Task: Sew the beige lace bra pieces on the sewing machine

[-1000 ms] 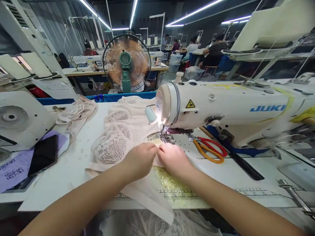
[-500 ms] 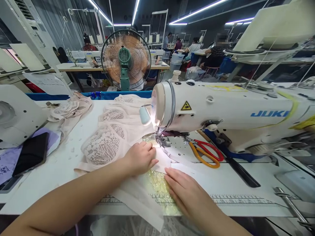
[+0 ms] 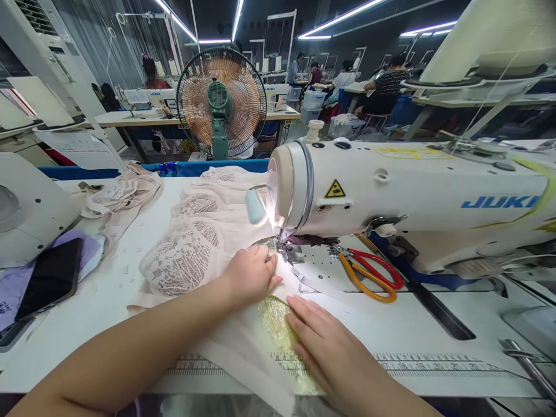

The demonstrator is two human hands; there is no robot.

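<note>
My left hand (image 3: pixel 252 275) is the nearer one to the presser foot (image 3: pixel 284 246), its bent fingertips down on the pale cloth just in front of it. A narrow gap shows between thumb and forefinger; whether they pinch any cloth beneath, I cannot tell. My right hand (image 3: pixel 325 341) lies closer to the table's front edge, palm down, fingers straight and slack around nothing, the tips beside a crinkled, shiny yellow patch (image 3: pixel 275 324).

From my left grip, the lace garment (image 3: pixel 182 263) spreads leftward and away, its long axis running from near the front edge of the table (image 3: pixel 108 301) toward the far edge. It is thin and limp: rounded lace panels with an open, web-like pattern, set between smooth, sheer folds. A plain, pale fabric strip (image 3: pixel 260 370) slants out from under my left forearm and droops over the front edge, crossing the flat ruler scale (image 3: pixel 417 366) marked along it.

To the right of the presser foot lie scissors (image 3: pixel 351 277) with smooth looped handles, one red and one orange, and beyond them a straight black handle (image 3: pixel 443 313), pointing toward the table's right front corner.
</note>
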